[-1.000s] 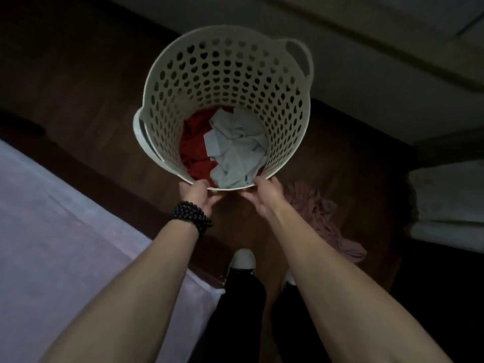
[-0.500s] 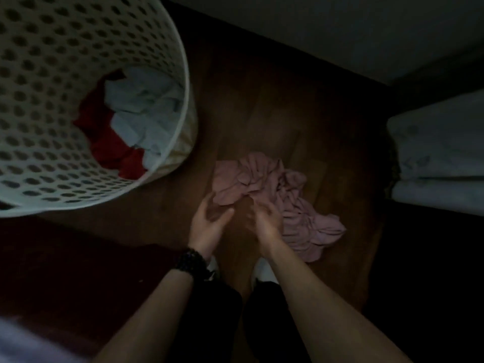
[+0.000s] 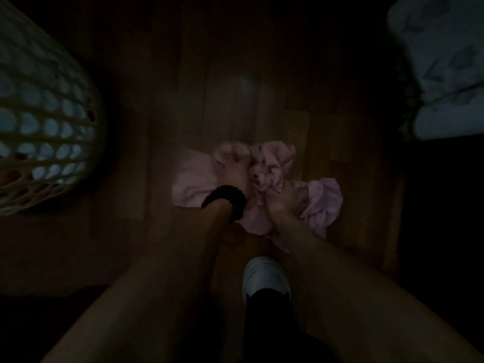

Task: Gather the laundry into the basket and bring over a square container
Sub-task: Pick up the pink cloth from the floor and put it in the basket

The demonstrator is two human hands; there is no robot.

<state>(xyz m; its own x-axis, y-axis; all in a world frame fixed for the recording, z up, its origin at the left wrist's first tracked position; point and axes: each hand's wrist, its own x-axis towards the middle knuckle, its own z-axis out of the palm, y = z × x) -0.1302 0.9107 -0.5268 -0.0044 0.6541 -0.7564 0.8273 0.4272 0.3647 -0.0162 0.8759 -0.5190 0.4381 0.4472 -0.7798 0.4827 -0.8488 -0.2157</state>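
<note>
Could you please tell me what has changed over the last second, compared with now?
Both hands let go of the white perforated plastic basket, now set down at left, and moved down onto the crumpled pink garment; left hand and right hand now clutch it. The garment remains on the wooden floor.

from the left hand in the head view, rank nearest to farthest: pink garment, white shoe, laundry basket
1. pink garment: under the left hand, in contact.
2. white shoe: below, toward the person.
3. laundry basket: far left edge of the view.
</note>
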